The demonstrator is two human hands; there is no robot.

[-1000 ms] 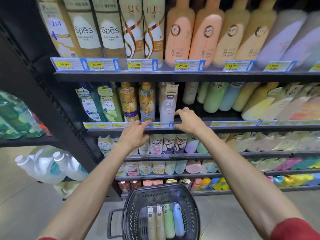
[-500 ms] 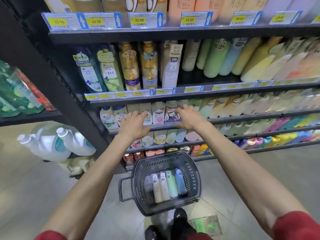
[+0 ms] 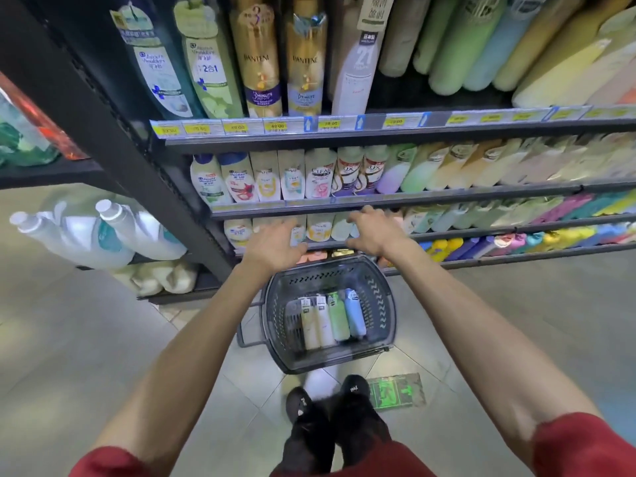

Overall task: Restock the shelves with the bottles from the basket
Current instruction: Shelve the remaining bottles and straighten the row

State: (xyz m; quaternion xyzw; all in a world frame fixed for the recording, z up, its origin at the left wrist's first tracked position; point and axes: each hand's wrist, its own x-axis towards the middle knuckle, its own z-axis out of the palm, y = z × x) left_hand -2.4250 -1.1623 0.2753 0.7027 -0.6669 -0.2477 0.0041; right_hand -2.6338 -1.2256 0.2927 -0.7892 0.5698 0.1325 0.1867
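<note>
Both hands have dropped since a second ago, from the price-tag rail of an upper shelf to the low shelves just above the basket, and the view has tilted down with them so that the person's feet now show.

Dark shelves (image 3: pixel 378 132) fill the far side from left to right, packed with standing bottles behind yellow price tags. Grey floor tiles (image 3: pixel 103 356) cover the near half. On a low rack at the left lie big white jugs (image 3: pixel 113 235).

A dark plastic basket (image 3: pixel 377 304) stands on the floor at the foot of the shelves, between the forearms.

The left hand (image 3: pixel 275 246) and the right hand (image 3: pixel 375 232) are side by side, slightly apart, over the basket's far rim and in front of the low shelves. The fingers are loosely spread and neither hand holds anything; whether the right fingertips touch the shelf edge cannot be told.

Four bottles lie flat, side by side and touching, in the basket's bottom: cream bottle (image 3: pixel 308 330) on the left, then white bottle (image 3: pixel 324 325), green bottle (image 3: pixel 339 320) and blue bottle (image 3: pixel 356 315) on the right.

Black shoes (image 3: pixel 303 406) stand near the basket's near rim, and a green floor sticker (image 3: pixel 395 390) lies just right of them.
</note>
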